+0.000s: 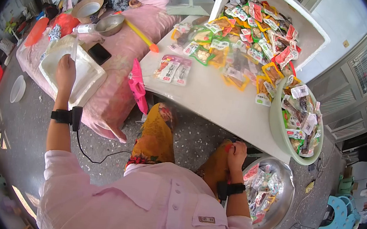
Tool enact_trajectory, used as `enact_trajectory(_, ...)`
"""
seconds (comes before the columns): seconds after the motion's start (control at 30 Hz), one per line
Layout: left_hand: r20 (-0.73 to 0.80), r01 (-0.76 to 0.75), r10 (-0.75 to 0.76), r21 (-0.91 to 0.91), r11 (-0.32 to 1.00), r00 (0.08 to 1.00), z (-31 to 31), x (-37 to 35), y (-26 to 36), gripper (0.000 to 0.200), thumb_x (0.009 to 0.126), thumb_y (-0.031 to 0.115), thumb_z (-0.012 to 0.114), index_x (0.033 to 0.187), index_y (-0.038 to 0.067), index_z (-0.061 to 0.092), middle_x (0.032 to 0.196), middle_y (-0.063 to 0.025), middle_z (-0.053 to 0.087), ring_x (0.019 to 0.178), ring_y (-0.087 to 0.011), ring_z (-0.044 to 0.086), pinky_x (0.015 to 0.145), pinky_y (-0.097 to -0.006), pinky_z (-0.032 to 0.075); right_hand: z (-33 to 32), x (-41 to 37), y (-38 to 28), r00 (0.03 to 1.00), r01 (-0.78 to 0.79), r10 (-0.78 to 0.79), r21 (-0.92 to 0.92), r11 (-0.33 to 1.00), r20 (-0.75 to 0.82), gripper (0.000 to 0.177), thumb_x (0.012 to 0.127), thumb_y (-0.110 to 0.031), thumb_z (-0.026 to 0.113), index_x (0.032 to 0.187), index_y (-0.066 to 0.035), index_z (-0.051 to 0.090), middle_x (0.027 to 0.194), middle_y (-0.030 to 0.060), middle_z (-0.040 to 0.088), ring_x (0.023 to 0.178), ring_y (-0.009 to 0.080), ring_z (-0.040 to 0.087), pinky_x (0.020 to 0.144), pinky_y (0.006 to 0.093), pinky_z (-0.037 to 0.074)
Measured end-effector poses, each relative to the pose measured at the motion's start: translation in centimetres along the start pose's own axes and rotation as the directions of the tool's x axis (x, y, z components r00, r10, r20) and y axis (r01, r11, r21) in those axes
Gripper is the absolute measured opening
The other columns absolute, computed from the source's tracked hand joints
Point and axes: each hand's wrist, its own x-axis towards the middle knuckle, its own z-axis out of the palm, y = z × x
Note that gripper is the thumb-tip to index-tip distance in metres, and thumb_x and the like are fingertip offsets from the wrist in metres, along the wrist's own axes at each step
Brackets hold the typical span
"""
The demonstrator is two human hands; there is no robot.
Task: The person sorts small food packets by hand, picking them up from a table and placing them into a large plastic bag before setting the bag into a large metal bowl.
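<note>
My left hand (66, 73) is closed around a thin pale strip (74, 47) that sticks up past the fingers. It is over a white foam box (88, 86) on the pink bed. My right hand (236, 156) rests at my right knee with its fingers curled; a bit of red shows beside them, and I cannot tell what they hold. Near that hand, a metal basin (290, 190) of small packets stands on the floor. On the table (193, 104) lie two flat food pouches (172, 70), with a heap of colourful snack packets (245, 49) behind them.
The heap spills from a tipped white foam box (317, 37). A green basin (274, 125) full of packets stands at the table's right edge. A pink plastic bag (137, 86) hangs at the left edge. The bed holds a phone (99, 54), metal bowl (111, 25) and yellow stick (137, 31).
</note>
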Motion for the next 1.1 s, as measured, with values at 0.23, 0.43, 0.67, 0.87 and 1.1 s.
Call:
enact_trajectory(0.23,0.081,-0.245,0.278,-0.286,0.927,0.957,0.8,-4.0,15.0,0.009,0.071,0.009,0.049,0.079,0.006,0.052,0.068,-0.0126,0.052,0.061,-0.0311,0.052,0.053,-0.0398,0.042,0.1,1.5,-1.9,0.997,-0.079,0.079,0.228,0.97,0.007,0.011,0.07,-0.004,0.051,0.081,-0.002,0.053,0.077,0.013,0.055,0.068,0.0259,0.052,0.064,0.0329,0.042)
enact_trajectory(0.43,0.443,-0.269,0.469,-0.442,0.856,0.764,6.1,-10.9,24.6,0.006,0.07,0.009,0.046,0.074,0.005,0.048,0.071,-0.0127,0.051,0.065,-0.0308,0.053,0.056,-0.0395,0.044,0.8,5.5,-7.4,0.947,-0.307,0.201,0.523,0.795,0.249,0.015,0.077,-0.009,0.051,0.088,0.0,0.051,0.074,0.0058,0.053,0.066,0.0121,0.05,0.06,0.0235,0.041)
enact_trajectory(0.67,0.559,-0.037,0.459,-0.606,0.794,0.691,8.6,-15.6,30.9,0.009,0.072,0.011,0.046,0.077,0.003,0.046,0.074,-0.0158,0.052,0.069,-0.0346,0.051,0.06,-0.0421,0.042,4.6,10.2,-9.1,0.728,-0.681,0.376,0.671,0.295,0.573,0.038,0.078,-0.015,0.051,0.109,0.001,0.037,0.087,0.0067,0.051,0.073,0.0125,0.053,0.059,0.0226,0.043)
enact_trajectory(0.87,0.534,0.039,0.483,-0.698,0.715,0.694,9.5,-17.0,33.0,0.01,0.072,0.012,0.046,0.077,0.003,0.048,0.074,-0.0164,0.053,0.073,-0.0331,0.051,0.061,-0.041,0.041,6.7,13.4,-9.7,0.645,-0.759,0.431,0.591,0.273,0.631,0.041,0.075,-0.011,0.049,0.11,0.003,0.034,0.08,0.0085,0.052,0.073,0.0128,0.053,0.054,0.0233,0.042)
enact_trajectory(1.1,0.527,0.11,0.383,-0.683,0.722,0.759,8.4,-16.0,33.9,0.01,0.071,0.013,0.046,0.075,0.004,0.048,0.073,-0.0161,0.053,0.07,-0.0333,0.052,0.061,-0.0416,0.041,9.3,14.8,-7.1,0.954,-0.155,0.098,0.186,0.97,0.282,0.03,0.071,-0.011,0.045,0.1,0.0,0.044,0.077,0.0214,0.055,0.069,0.0326,0.055,0.06,0.0396,0.043)
